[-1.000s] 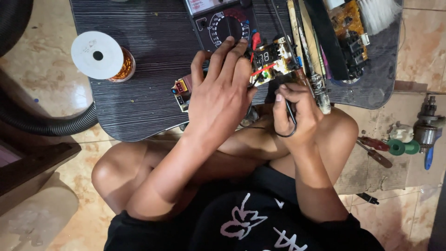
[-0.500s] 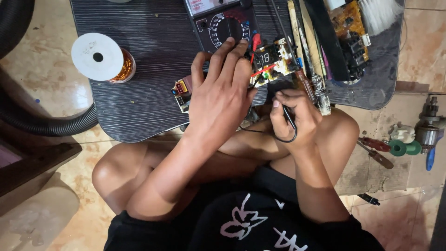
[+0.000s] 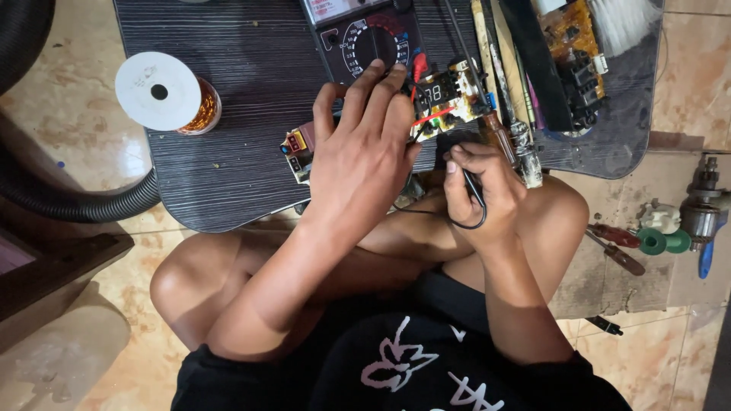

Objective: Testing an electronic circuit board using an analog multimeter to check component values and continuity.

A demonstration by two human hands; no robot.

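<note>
A person sits cross-legged on a tiled floor, seen from above, working at a low dark wood-grain table set against the knees.

The left hand lies palm down over the near edge of the table, fingers spread and slightly curled, their tips resting at the left edge of a small circuit board with a red digit display. Whether it grips anything underneath cannot be told. A second, smaller circuit board peeks out just to the left of this hand.

The right hand is closed in a narrow pinch around a thin black probe, held like a pen, its tip pointing up toward the display board just beyond the fingertips. A black lead loops down from the probe below the hand.

Just beyond the left fingertips sits an analogue multimeter with a round dial. To the right of the right hand lie long hand tools and another orange circuit board. Far to the left of the left hand stands a spool of copper wire.

Risks, as a judgement: the board seems steadied only by fingertips, so it may slide and let the probe tip slip across neighbouring contacts, causing a short. Bare fingers resting near the components could also touch live points if the board is powered.
</note>
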